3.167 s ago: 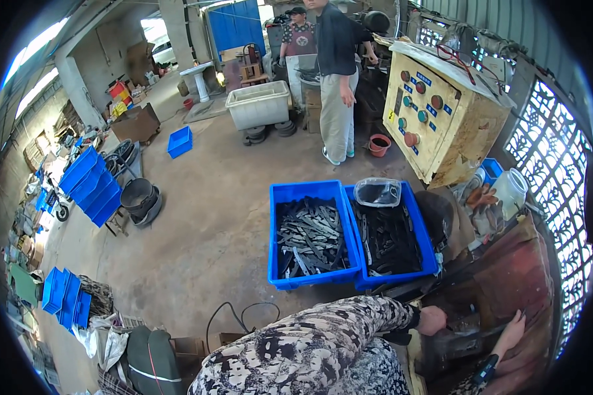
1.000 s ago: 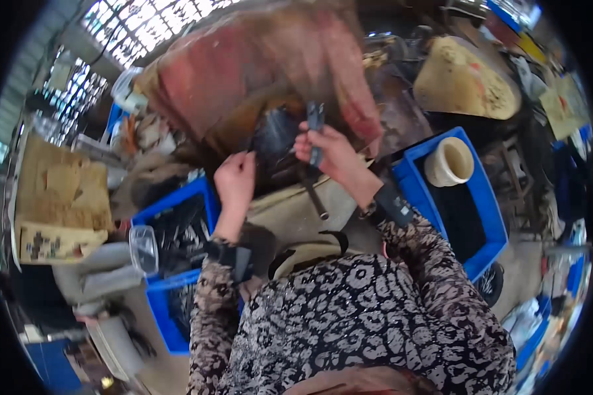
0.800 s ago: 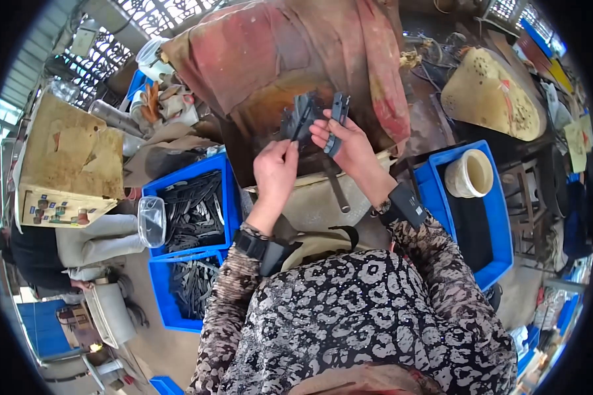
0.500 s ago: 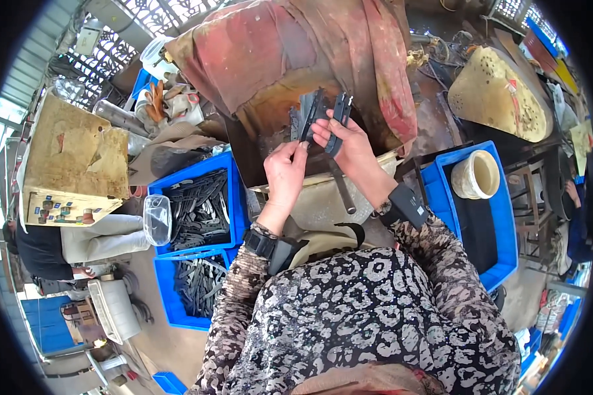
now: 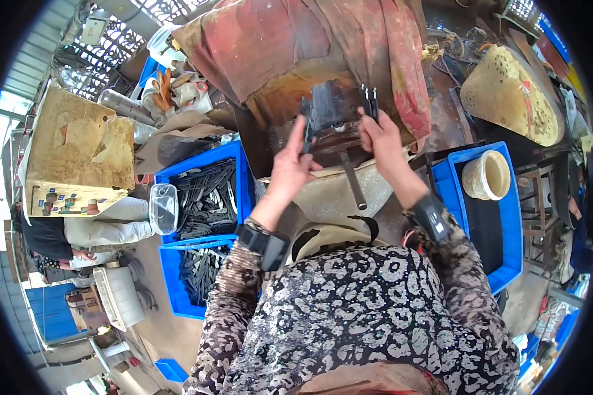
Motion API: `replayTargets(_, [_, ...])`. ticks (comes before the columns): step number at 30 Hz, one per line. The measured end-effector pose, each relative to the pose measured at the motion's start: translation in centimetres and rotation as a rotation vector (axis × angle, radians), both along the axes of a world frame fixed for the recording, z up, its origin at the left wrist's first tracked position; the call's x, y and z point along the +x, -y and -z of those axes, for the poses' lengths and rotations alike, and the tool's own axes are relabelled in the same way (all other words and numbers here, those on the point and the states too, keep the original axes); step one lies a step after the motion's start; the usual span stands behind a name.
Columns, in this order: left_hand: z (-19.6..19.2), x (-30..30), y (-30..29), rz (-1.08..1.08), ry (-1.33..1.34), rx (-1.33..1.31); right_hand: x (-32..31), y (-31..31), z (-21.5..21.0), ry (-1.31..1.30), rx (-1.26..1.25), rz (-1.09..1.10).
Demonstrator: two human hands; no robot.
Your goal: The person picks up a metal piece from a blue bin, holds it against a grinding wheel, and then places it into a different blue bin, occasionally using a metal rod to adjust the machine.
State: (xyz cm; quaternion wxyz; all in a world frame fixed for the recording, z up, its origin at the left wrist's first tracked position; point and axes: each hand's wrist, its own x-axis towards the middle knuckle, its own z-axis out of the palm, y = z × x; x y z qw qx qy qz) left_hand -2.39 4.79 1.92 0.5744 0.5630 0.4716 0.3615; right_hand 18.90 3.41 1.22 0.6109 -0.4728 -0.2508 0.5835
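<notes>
My left hand (image 5: 291, 163) is closed around a dark narrow metal piece (image 5: 306, 131), which stands upright close to the left side of a grey, streaked wheel-like block (image 5: 325, 105). To the right, my right hand (image 5: 383, 141) pinches slim dark strips (image 5: 370, 104) with shiny tips pointing away from me; their exact kind cannot be made out. A gap separates the two hands. The grey block sits inside a brown-stained hood draped with a red cloth (image 5: 263, 46). A dark bar (image 5: 353, 181) slants toward me below the block.
Two blue bins (image 5: 245, 187) at the left hold many dark curved strips. A blue crate (image 5: 451, 191) at the right carries a white bucket (image 5: 486, 175). A stained box with knobs (image 5: 79, 145) stands far left, near another person (image 5: 46, 234). A pitted pale board (image 5: 507, 95) lies far right.
My hands have moved apart, the left one staying low at the block's left side and the right one shifting right. The pieces that were close together are now separate. The view has shifted slightly.
</notes>
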Motion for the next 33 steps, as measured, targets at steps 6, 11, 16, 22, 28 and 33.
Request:
replayTargets(6, [3.7,-3.3,-6.8,-0.026,-0.372,0.184,0.8,8.4,0.5,0.759,0.083,-0.327])
replayTargets(11, [9.4,-1.4,-10.6,0.201,-0.739,0.821,1.1,10.7,0.5,0.937,0.214,-0.578])
replayTargets(16, [11.3,1.0,-11.2,0.391,-0.743,0.685,1.0,11.7,1.8,0.999,0.269,-0.526])
replayTargets(22, [11.8,0.6,-12.0,0.488,-0.699,0.671,0.6,11.8,1.6,1.155,0.387,-0.469])
replayTargets(28, [11.3,0.0,-11.7,0.5,-0.689,0.843,0.4,11.7,1.4,1.3,0.517,-0.452])
replayTargets(33, [10.0,0.4,-11.4,0.528,-0.751,0.77,0.7,11.2,1.3,1.373,0.502,-0.536])
